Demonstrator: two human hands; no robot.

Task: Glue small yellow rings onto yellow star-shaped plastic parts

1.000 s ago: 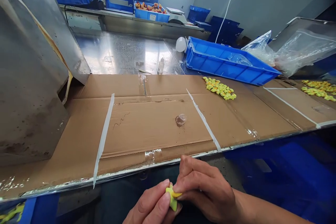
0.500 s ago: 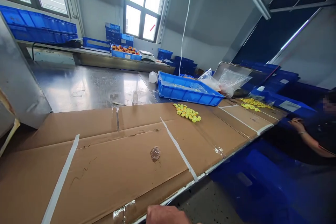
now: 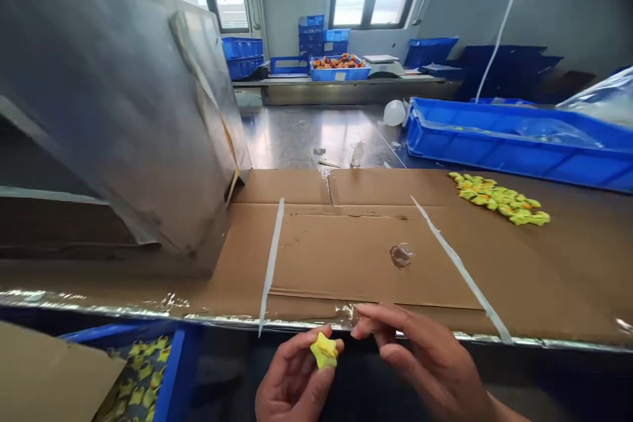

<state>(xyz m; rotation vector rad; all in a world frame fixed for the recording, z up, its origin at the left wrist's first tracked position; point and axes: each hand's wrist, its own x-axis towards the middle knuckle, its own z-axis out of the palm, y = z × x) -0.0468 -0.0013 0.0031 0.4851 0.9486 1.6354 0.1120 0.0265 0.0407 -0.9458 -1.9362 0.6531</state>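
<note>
While left fingers [image 3: 301, 344] clamp the yellow star-shaped piece [image 3: 324, 351], the right hand [image 3: 425, 362] has moved off, fingers [image 3: 380, 316] spread.

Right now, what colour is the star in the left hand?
The star in the left hand is bright yellow-green, best seen in the head view.

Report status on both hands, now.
Left hand holding yellow moulded piece. Right hand open, fingers apart from it. Cardboard-covered bench just ahead of them.
</note>
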